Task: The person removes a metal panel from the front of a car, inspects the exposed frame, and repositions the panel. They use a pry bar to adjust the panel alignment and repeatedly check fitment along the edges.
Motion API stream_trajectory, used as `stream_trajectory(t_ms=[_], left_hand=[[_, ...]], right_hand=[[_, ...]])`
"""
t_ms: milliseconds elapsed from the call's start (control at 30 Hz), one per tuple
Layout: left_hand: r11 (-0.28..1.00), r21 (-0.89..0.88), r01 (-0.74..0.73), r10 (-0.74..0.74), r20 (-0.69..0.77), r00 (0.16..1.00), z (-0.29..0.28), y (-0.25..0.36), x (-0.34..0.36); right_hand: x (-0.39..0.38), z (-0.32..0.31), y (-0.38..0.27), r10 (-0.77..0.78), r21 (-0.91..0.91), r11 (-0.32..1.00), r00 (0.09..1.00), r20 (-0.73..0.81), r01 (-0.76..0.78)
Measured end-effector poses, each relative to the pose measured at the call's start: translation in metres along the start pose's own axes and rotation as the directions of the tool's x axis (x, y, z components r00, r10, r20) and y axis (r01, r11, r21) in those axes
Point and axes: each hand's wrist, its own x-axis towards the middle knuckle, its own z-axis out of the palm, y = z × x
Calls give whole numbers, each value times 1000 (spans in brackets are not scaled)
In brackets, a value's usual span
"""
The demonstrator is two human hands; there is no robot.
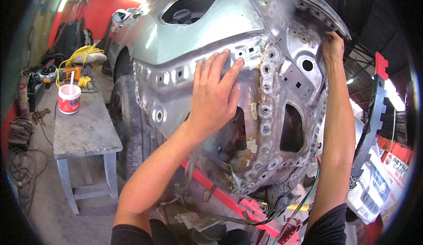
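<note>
A silver car body [207, 33] with bare metal rear panels fills the middle. My left hand [216, 86] lies on a perforated seam panel [170, 73] below the oval opening, fingers extended and apart, holding nothing. My right hand [332, 46] is raised at the upper right, fingers curled around the edge of the welded corner panel [293, 77], fingertips partly hidden. Weld spots and round holes run down the seam between my hands, with rusty patches and two large openings lower down.
A worn bench [83, 134] at left carries a white-and-red tub [69, 104], yellow cord [81, 51] and power tools. A tire [125, 121] stands beside it. Red beams [216, 192] and hanging cables lie below the body; a dark upright bar [370, 117] stands right.
</note>
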Motion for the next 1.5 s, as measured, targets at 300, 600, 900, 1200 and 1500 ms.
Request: stream_trajectory(t_ms=[300,600,900,1200,1500], left_hand=[[998,34,-45,46,-39,998,-2,-4,8],[1000,-5,14,-14,-14,1000,11,10,22],[996,-14,91,-89,95,992,1,14,-14],[986,-128,108,-84,178,980,-8,28,-48],[898,-412,152,-159,17,987,-9,46,-78]], right_hand=[[9,6,-6,254,539,821,966,-50,-188],[47,-55,33,-25,38,999,1000,-9,26],[35,-28,36,68,86,994,998,-3,-67],[24,-25,39,-83,-319,944,997,8,81],[47,-46,47,-34,-125,992,999,-3,33]])
